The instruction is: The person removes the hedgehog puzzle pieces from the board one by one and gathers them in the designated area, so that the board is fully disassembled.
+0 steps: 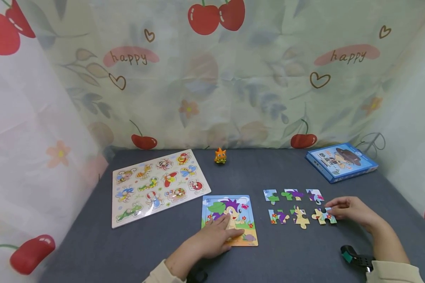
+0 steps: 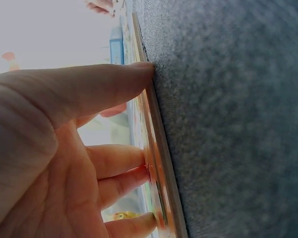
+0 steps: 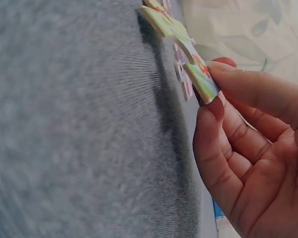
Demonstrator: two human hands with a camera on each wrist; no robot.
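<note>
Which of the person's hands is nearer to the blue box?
The right hand: it is on the near side of the blue box, pinching a puzzle piece. The left hand is farther off, to the box's left, resting on the square puzzle.

The left hand (image 1: 212,237) covers the lower left of the puzzle board (image 1: 238,211). Right of the board, the right hand (image 1: 355,214) hides one edge of a puzzle piece (image 1: 321,216). Behind it, an orange toy (image 1: 220,156) is too small for detail; in front, the left sleeve (image 1: 164,273) is cut off.
</note>
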